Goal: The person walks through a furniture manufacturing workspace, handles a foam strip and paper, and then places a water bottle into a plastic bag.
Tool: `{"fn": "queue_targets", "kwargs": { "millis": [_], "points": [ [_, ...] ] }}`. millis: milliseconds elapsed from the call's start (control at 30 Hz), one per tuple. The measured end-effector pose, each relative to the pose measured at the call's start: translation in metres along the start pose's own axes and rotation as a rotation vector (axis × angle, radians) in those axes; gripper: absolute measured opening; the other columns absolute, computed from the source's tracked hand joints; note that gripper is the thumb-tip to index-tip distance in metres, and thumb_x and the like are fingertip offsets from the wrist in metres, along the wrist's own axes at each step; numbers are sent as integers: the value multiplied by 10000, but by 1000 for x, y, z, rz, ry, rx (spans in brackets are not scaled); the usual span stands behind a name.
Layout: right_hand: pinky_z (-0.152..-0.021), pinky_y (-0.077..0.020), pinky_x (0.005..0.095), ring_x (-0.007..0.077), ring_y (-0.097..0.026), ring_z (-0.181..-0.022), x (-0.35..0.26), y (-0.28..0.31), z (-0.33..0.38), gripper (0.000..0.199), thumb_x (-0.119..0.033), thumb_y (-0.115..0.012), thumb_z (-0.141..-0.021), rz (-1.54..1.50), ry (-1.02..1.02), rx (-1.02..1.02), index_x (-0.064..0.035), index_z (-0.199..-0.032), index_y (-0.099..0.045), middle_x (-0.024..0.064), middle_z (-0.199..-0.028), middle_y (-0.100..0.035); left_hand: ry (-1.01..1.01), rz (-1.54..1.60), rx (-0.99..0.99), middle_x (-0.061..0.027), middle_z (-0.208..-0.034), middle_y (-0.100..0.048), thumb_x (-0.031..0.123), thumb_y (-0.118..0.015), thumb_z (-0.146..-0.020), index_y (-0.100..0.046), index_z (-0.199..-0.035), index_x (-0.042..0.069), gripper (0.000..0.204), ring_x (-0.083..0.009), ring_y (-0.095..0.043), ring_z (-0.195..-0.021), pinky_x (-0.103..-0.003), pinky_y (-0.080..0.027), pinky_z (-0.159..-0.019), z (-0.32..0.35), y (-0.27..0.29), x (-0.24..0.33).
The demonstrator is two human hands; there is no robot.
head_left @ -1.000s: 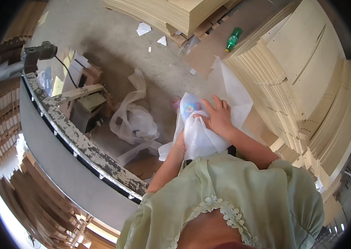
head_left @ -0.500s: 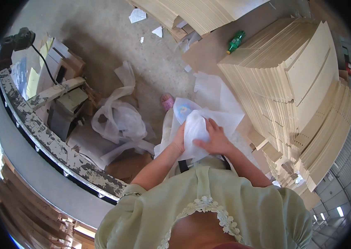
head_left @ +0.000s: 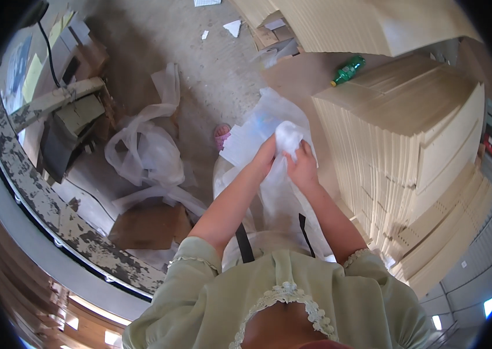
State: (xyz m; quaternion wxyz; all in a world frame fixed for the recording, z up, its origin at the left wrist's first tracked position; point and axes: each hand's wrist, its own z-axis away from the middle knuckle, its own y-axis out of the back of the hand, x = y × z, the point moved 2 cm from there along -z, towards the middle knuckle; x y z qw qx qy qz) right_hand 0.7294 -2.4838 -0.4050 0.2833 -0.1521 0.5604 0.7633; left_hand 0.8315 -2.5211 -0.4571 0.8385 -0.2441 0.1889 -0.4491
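Note:
A crumpled white bundle of thin, translucent wrapping sheet (head_left: 288, 137) is held out in front of my lap between both hands. My left hand (head_left: 265, 153) closes on its left side. My right hand (head_left: 302, 165) grips it from the right with bent fingers. From the bundle, more loose sheet (head_left: 278, 192) hangs over my lap and legs. Just beyond the hands lies another spread of the white material, with a faint bluish patch showing through it. Whether anything is wrapped inside the bundle is hidden.
Tall stacks of pale flat cardboard (head_left: 374, 139) rise at the right, with a green bottle (head_left: 349, 71) lying behind them. At left, a paint-chipped metal frame (head_left: 83, 238) curves past a brown carton (head_left: 150, 227) and tangled clear plastic (head_left: 150, 154). Paper scraps (head_left: 232, 28) dot the concrete floor.
Both hands have moved forward, away from my body, with the bundle. The bundle looks smaller and more bunched, and loose sheet now stretches across my lap.

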Motion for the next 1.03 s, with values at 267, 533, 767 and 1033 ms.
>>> {"fn": "queue_targets", "kwargs": {
  "millis": [267,533,767,1033],
  "points": [
    [-808,-456,437,397,-546,-933,129,-20,-118,269,-184,-609,-772,214,-107,80,-8,-973,-579,241,-1018,-556,-900,-806,459,-219,-1257,-445,251,-622,-826,-465,-1186,-85,517,-267,-438,-1171,-321,-368,-946,-9,-55,11],
    [-833,-444,418,361,-538,-961,222,-47,-212,378,-184,-629,-738,399,-188,47,-83,-1097,-567,212,-1019,-554,-668,-1094,870,-181,-1109,-569,217,-675,-771,-623,-999,38,295,-284,-597,-915,-314,-488,-711,63,140,-49],
    [-986,-348,416,377,-415,-1173,283,-38,-228,715,-377,-654,-727,512,-202,-197,-97,-1319,-367,235,-1253,-444,-288,-935,1049,-136,-923,-630,294,-691,-756,-645,-964,61,315,-248,-630,-798,-348,-496,-721,96,197,-101],
    [-1041,-272,442,384,-314,-1267,208,13,-245,851,-527,-643,-695,590,-301,-270,-159,-1378,-292,231,-1413,-237,-245,-890,759,-144,-962,-640,290,-667,-786,-620,-1077,66,370,-197,-622,-881,-297,-463,-819,81,124,-79]
  ]
}}
